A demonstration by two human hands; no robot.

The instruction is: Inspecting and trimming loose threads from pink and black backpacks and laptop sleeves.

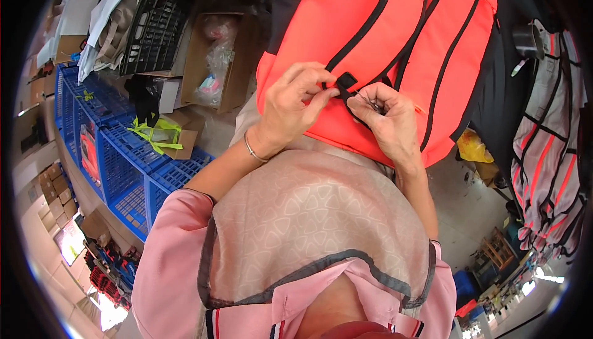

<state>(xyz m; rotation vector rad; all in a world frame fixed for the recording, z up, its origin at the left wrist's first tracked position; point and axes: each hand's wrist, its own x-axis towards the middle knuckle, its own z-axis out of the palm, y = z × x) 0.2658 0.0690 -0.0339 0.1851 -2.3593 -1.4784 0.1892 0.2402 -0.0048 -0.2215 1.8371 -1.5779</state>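
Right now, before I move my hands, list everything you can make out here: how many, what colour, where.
Backpack: one, coral with black trim, upper centre
Strap: one, black, low on the backpack
Small metal tool: one, greyish, just right of the strap; kind unclear
Cardboard box: one, brown, upper left, holding clear plastic bags
Slatted crate: one, black, upper left
Plastic crates: several, blue, left
Striped fabric pieces: several, grey and coral, right
Bag: one, yellow, right
Apron: one, beige, lower centre
Left hand: one, bare, fingers pinching the strap
Right hand: one, bare, fingers holding the tool
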